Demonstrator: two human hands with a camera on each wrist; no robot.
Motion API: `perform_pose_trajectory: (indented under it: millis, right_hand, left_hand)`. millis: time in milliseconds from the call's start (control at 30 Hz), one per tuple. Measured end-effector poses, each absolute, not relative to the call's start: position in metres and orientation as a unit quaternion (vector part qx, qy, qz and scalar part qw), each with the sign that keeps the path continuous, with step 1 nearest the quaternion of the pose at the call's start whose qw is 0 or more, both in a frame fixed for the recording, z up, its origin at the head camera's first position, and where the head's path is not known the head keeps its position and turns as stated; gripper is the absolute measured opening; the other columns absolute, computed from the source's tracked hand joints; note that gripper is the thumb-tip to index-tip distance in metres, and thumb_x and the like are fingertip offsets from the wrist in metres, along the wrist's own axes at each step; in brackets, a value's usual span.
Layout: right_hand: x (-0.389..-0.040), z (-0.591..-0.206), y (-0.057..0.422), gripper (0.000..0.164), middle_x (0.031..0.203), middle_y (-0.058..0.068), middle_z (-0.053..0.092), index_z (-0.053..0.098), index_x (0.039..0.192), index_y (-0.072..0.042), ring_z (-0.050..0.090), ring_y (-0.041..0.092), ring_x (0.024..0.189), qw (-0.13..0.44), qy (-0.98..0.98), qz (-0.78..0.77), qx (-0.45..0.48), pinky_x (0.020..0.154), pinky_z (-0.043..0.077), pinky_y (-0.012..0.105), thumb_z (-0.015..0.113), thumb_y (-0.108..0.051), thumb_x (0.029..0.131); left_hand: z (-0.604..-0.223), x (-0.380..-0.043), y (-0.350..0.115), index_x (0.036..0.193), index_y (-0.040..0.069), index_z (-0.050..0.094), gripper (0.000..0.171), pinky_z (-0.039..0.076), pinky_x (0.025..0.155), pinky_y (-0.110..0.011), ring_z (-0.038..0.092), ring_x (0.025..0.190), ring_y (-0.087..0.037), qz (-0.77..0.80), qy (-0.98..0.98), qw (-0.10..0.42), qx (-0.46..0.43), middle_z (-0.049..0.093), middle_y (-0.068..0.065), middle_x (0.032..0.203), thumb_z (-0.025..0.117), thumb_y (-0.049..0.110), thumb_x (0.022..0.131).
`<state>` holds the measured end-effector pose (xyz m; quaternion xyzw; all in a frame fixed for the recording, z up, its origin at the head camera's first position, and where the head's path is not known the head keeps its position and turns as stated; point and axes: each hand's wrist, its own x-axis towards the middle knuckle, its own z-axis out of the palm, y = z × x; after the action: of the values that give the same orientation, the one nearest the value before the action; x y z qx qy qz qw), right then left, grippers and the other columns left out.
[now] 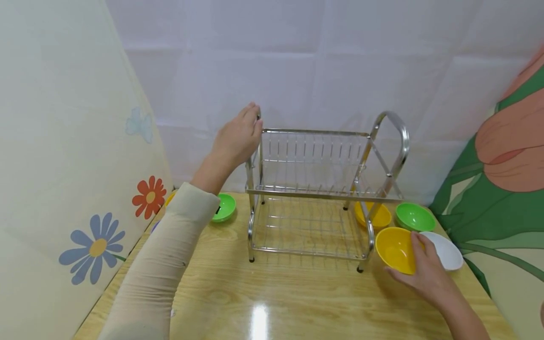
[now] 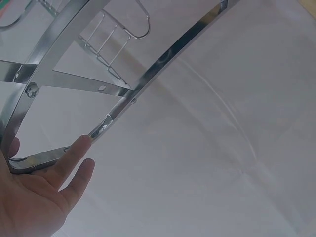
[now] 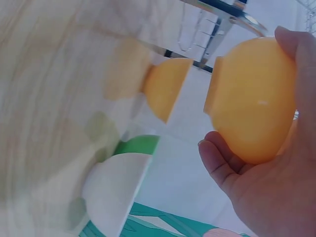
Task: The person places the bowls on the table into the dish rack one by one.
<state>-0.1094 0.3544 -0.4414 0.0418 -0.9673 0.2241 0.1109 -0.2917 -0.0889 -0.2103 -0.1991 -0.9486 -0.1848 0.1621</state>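
Note:
A two-tier metal dish rack (image 1: 314,193) stands on the wooden table. My left hand (image 1: 239,134) holds the top of its left arched end; in the left wrist view the thumb and fingers lie on either side of the metal bar (image 2: 47,157). On the right, my right hand (image 1: 429,274) holds a yellow bowl (image 1: 393,248) by its side, raised above the table with its opening tilted. The right wrist view shows the bowl's rounded outside (image 3: 256,98) between thumb and fingers.
Behind the held bowl sit another yellow bowl (image 1: 382,216), a green bowl (image 1: 415,217) and a white bowl (image 1: 450,252). To the rack's left is a green bowl (image 1: 225,208), partly behind my left sleeve (image 1: 165,250). Flower-printed panels flank the table (image 1: 297,297).

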Motion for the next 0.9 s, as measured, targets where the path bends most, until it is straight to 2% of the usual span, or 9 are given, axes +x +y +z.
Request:
perform_pose_trajectory:
  millis: [300, 600, 900]
  right_hand:
    - [-0.103, -0.429, 0.347, 0.119, 0.144, 0.043, 0.026, 0.022, 0.151, 0.018, 0.035, 0.060, 0.122, 0.173, -0.957, 0.220, 0.070, 0.089, 0.040, 0.077, 0.092, -0.033, 0.069]
    - [-0.096, -0.415, 0.339, 0.122, 0.147, 0.041, 0.024, 0.020, 0.153, 0.016, 0.037, 0.056, 0.120, 0.150, -0.964, 0.210, 0.066, 0.088, 0.042, 0.075, 0.092, -0.037, 0.070]
    - [-0.094, -0.406, 0.323, 0.122, 0.147, 0.035, 0.029, 0.026, 0.151, 0.016, 0.043, 0.053, 0.119, 0.172, -0.959, 0.203, 0.094, 0.087, 0.045, 0.072, 0.095, -0.035, 0.064]
  left_hand:
    - [-0.212, -0.294, -0.089, 0.160, 0.006, 0.025, 0.059, 0.022, 0.124, -0.042, 0.019, 0.155, -0.023, -0.182, -0.949, 0.164, -0.199, 0.019, -0.007, 0.168, 0.024, 0.036, 0.110]
    - [-0.213, -0.297, -0.088, 0.160, 0.006, 0.024, 0.059, 0.024, 0.124, -0.043, 0.021, 0.154, -0.024, -0.185, -0.947, 0.171, -0.200, 0.019, -0.007, 0.168, 0.023, 0.037, 0.110]
    - [-0.214, -0.296, -0.088, 0.160, 0.007, 0.025, 0.059, 0.025, 0.123, -0.044, 0.022, 0.154, -0.025, -0.190, -0.945, 0.178, -0.199, 0.020, -0.007, 0.168, 0.024, 0.037, 0.110]
